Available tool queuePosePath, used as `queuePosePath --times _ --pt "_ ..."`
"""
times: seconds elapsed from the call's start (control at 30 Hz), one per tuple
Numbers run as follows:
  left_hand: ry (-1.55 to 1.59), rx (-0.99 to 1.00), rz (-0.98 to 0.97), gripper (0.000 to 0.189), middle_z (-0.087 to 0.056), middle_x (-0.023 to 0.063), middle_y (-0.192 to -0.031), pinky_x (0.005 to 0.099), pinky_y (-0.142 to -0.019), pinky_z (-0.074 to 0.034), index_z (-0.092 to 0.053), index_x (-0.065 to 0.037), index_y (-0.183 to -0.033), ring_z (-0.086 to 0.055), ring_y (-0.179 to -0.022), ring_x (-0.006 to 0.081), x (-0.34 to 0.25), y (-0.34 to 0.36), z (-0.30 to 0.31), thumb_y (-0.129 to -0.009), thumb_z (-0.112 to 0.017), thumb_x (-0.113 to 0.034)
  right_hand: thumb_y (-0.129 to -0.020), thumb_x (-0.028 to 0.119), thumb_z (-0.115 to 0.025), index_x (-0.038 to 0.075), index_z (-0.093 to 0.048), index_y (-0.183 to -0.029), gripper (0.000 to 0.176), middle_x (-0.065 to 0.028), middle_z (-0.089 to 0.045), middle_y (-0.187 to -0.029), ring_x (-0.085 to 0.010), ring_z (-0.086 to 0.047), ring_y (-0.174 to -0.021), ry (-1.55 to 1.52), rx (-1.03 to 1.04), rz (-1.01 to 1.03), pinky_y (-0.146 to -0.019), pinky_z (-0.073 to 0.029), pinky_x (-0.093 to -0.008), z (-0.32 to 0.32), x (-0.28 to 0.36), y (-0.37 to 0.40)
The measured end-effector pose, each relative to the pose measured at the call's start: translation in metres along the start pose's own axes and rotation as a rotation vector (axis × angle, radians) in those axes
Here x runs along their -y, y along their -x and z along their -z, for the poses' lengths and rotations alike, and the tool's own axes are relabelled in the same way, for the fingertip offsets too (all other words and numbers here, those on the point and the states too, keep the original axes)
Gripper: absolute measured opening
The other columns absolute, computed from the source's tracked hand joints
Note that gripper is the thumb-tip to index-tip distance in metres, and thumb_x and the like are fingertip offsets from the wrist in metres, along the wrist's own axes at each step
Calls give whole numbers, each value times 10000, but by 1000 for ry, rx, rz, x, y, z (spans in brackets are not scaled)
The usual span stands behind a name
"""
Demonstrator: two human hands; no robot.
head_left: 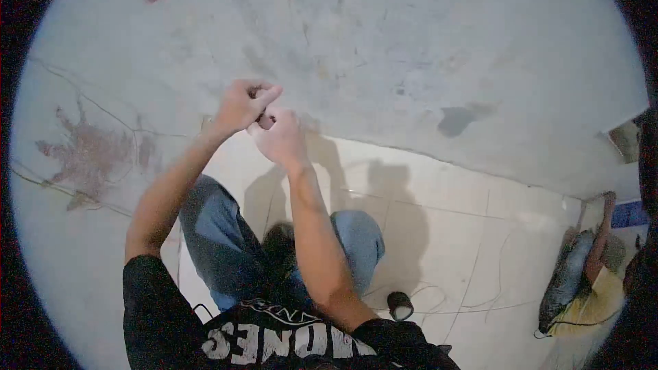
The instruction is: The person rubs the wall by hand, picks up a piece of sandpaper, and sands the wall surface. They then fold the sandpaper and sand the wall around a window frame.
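Just in front of the wall, above the pale floor, my left hand and my right hand are held close together. The left one is higher and farther left, its thumb pointing right and its fingers curled in. My right hand has its thumb and fingers bent toward each other, pinched near the left fingers. Whatever lies between the fingertips is too small and blurred to name. Nearest to both hands is the stained grey-white wall.
Thin cable runs along the wall at left. A short black cylindrical object stands on the tiled floor, with thin wires lying beside it. At far right are jeans-like fabric and yellow cloth, apparently of another person.
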State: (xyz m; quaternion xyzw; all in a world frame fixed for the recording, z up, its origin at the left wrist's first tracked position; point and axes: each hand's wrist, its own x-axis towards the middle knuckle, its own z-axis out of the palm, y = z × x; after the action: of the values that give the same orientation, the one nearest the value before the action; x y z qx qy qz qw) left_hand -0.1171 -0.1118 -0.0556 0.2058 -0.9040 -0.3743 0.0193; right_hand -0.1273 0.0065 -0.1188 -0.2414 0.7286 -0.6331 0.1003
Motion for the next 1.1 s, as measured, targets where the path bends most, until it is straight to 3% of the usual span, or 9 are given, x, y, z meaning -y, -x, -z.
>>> queuePosePath --times 0.23,0.3,0.4,0.43,0.53,0.63,0.77,0.97,1.1 --pt "-102 -469 -139 216 -557 -27 -559 221 -485 -358 -731 -4 -901 -473 -525 21 -28 46 43 -858 -734 -216 -693 270 -803 0 -665 -909 372 -132 -709 -823 -174 -670 -773 -436 322 28 -692 -530 -314 5 25 -14" --pt "-20 -589 -219 174 -572 -38 -591 205 -494 -351 -729 -1 -897 -467 -544 14 -35 56 47 -861 -735 -171 -743 313 -808 11 -670 -907 370 -67 -710 -848 -133 -652 -779 -821 160 112 -707 -535 -295 4 20 -26" --pt "108 -722 -277 115 -601 -36 -650 182 -512 -351 -724 4 -889 -480 -570 16 -34 61 56 -858 -735 -106 -795 338 -797 44 -643 -782 332 -29 -681 -793 -103 -604 -717 -818 -569 17 -624 -484 -278 35 29 -40" --pt "119 -690 -310 111 -606 -32 -660 178 -514 -351 -722 6 -888 -481 -576 15 -33 60 57 -858 -735 -101 -795 338 -803 54 -623 -732 342 -17 -660 -755 -88 -573 -690 -610 -856 -204 -589 -454 -270 41 28 -40" --pt "202 -545 -419 98 -615 -27 -679 168 -515 -344 -718 7 -882 -478 -583 6 -29 49 53 -854 -738 -85 -849 209 -769 61 -634 -742 227 22 -566 -649 -40 -476 -591 -320 -1047 -339 -536 -373 -206 24 -17 -47" --pt "370 -337 -483 80 -594 -48 -660 166 -501 -322 -718 -2 -872 -445 -564 -11 -23 37 20 -845 -745 -72 -831 246 -792 80 -577 -680 311 57 -498 -618 -29 -406 -556 -225 -1112 -116 -487 -311 -208 -11 -61 -59" --pt "559 -104 -359 89 -508 -93 -602 173 -480 -281 -720 -16 -883 -376 -531 -18 12 -2 -35 -837 -759 -80 -786 290 -826 103 -497 -625 410 67 -448 -592 -44 -373 -535 -476 -1071 -189 -468 -286 -240 -29 -57 -60" --pt "489 -7 -524 107 -522 -71 -598 170 -479 -278 -720 -11 -905 -386 -525 -7 38 -13 -32 -833 -761 -78 -722 382 -860 106 -470 -592 495 53 -438 -544 -74 -389 -518 -303 -1128 -268 -469 -330 -273 -35 -54 -71" --pt "495 29 -587 83 -612 -16 -648 164 -484 -304 -716 5 -891 -425 -530 1 35 -12 -34 -827 -746 -40 -756 271 -857 121 -438 -544 493 114 -366 -564 -23 -295 -525 -351 -1150 -152 -468 -217 -216 -9 -80 -78"
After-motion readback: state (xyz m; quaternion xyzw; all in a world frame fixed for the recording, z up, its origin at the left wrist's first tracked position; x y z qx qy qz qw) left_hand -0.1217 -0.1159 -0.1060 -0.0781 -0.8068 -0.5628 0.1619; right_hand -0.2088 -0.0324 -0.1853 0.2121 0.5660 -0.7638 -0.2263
